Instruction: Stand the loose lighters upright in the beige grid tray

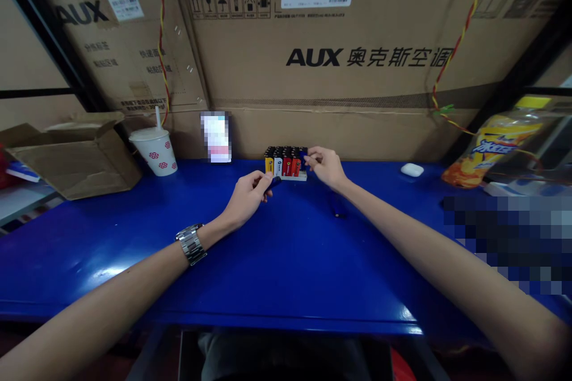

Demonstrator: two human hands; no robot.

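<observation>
Upright lighters (288, 165) in yellow, white, red and orange stand packed in rows in a low white tray (295, 178) near the back of the blue table. My left hand (248, 193), with a metal watch on its wrist, pinches a dark lighter (274, 182) just in front of the tray's left part. At the tray's right end, the fingers of my right hand (328, 166) close on a blue lighter (303, 158), partly hidden by them. Beside my right forearm a dark blue lighter (338, 207) lies on the table.
A paper cup with a straw (154, 152), an open cardboard box (96, 158) and a lit phone (216, 137) stand left. To the right are a white earbud case (412, 169) and a drink bottle (494, 143). Large cardboard (357, 89) walls the back.
</observation>
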